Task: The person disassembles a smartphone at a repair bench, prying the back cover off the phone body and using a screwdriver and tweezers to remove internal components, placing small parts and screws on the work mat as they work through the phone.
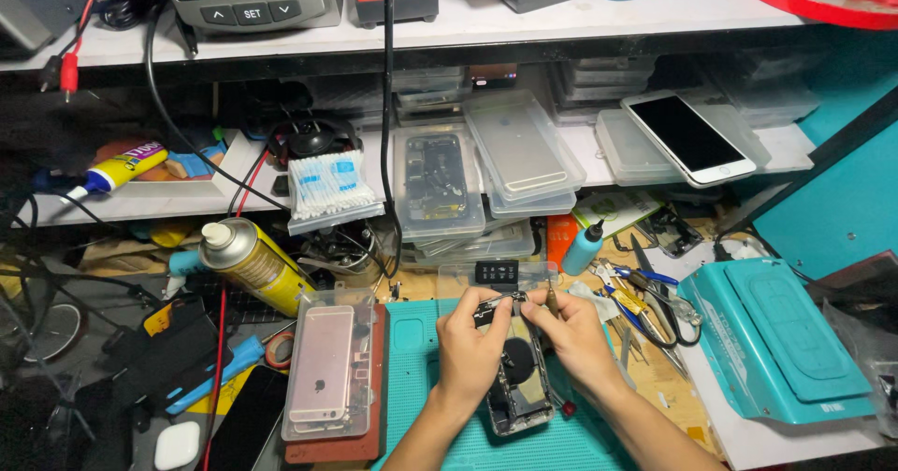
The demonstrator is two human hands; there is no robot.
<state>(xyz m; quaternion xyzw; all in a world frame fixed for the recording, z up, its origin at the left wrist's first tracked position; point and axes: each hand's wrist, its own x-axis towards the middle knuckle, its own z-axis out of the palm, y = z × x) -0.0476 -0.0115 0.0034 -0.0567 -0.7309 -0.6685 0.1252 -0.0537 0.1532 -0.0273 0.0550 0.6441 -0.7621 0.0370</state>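
Fingers [500, 310] pinch opened phone [517, 387] (boxed pink phone [320, 363] beside).

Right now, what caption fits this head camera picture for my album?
Left hand and right hand work on an opened phone on a teal mat, amid a cluttered repair bench.

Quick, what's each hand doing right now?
Left hand: closed on the top of the opened phone.
Right hand: pinching the phone's top edge, a thin tool in it.
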